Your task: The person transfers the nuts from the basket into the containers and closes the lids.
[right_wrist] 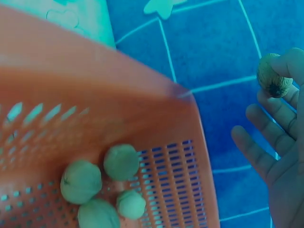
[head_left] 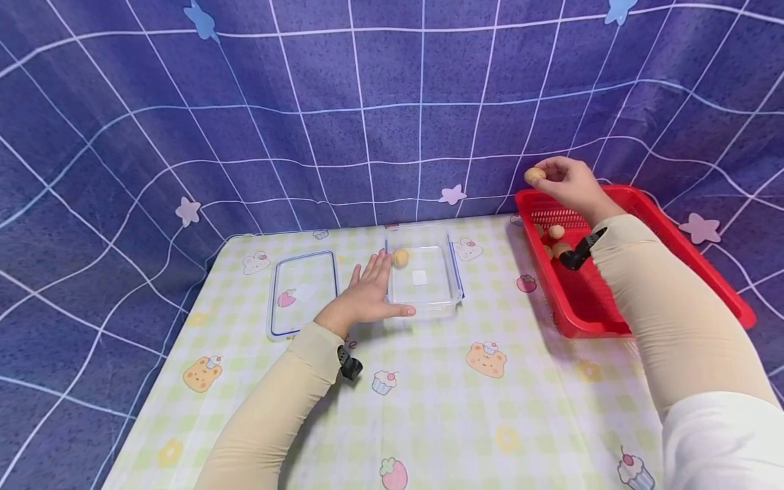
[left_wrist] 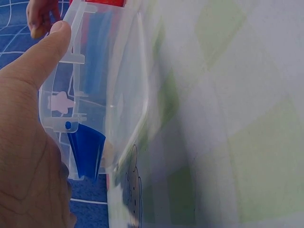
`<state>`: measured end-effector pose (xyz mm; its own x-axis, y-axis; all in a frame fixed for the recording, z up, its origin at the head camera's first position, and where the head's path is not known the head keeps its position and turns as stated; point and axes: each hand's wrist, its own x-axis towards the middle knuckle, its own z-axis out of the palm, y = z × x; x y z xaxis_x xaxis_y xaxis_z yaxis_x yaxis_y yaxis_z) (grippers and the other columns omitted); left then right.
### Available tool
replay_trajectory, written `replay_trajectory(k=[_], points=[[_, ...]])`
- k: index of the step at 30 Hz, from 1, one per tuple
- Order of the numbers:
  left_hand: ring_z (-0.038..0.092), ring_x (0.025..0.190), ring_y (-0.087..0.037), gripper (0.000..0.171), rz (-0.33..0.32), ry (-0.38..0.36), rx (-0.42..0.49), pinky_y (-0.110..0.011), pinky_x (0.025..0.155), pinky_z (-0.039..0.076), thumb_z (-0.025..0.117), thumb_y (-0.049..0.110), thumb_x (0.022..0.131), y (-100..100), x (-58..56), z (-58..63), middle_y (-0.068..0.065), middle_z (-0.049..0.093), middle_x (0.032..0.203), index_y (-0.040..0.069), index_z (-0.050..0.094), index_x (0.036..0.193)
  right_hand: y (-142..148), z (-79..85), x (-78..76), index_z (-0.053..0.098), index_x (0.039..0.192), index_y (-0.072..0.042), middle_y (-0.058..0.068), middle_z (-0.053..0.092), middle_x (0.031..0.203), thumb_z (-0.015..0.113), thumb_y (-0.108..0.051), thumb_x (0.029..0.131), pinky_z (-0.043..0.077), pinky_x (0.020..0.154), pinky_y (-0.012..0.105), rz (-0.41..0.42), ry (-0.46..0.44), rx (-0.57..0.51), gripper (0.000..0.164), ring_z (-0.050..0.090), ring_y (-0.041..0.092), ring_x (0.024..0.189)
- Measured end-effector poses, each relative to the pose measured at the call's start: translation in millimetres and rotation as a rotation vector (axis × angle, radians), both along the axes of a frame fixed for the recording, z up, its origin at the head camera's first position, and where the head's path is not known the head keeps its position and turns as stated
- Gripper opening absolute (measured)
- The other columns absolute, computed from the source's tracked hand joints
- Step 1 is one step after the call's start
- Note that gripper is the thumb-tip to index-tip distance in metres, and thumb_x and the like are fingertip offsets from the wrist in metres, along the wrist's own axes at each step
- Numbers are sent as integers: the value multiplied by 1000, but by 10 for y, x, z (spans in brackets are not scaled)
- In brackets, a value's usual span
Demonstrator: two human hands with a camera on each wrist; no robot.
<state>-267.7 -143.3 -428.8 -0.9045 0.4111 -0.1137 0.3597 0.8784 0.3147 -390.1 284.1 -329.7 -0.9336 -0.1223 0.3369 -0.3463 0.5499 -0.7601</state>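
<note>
My right hand (head_left: 572, 184) pinches a walnut (head_left: 535, 175) between thumb and fingertips, above the far left corner of the red basket (head_left: 566, 320). In the right wrist view the walnut (right_wrist: 274, 76) shows its ridged shell, and the other fingers are spread apart from it. Several walnuts (right_wrist: 81, 182) lie in the basket's far left corner. My left hand (head_left: 364, 296), fingers extended, rests against the left side of a clear plastic box (head_left: 429, 309), with its thumb along the near rim. One walnut (head_left: 401, 258) sits inside the box at its far left.
A clear lid (head_left: 303, 292) with a blue seal lies on the tablecloth (head_left: 441, 422), left of the box. Blue flaps (left_wrist: 88, 149) hang from the box's sides. Behind the table, a blue curtain (head_left: 392, 122) with a grid pattern rises.
</note>
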Motion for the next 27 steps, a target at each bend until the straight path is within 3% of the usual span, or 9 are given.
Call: replay_trajectory(k=[9,17,27], points=[[-15,154,-24,131,-7,8,-13,-56,123,-6,56,85,79,-1,3,14,-14,-14,168,4,-7,161,-200,26,-72,60,125,9,-6,66,95,71,-11,93,58,66,20,98,-42,-149,39,64,-1,79],[-14,154,-25,131,-6,1,-17,-57,123,-6,56,85,79,5,10,36,-14,-15,167,6,-9,161,-381,42,-66,59,126,8,1,62,101,68,-8,94,61,63,27,138,-55,-145,37,64,4,78],[-12,155,-27,130,1,10,-18,-57,123,-7,58,82,80,7,3,5,-16,-12,169,8,-11,161,-650,58,-59,62,124,6,6,61,101,69,-9,93,60,58,28,167,-38,-127,36,63,6,74]])
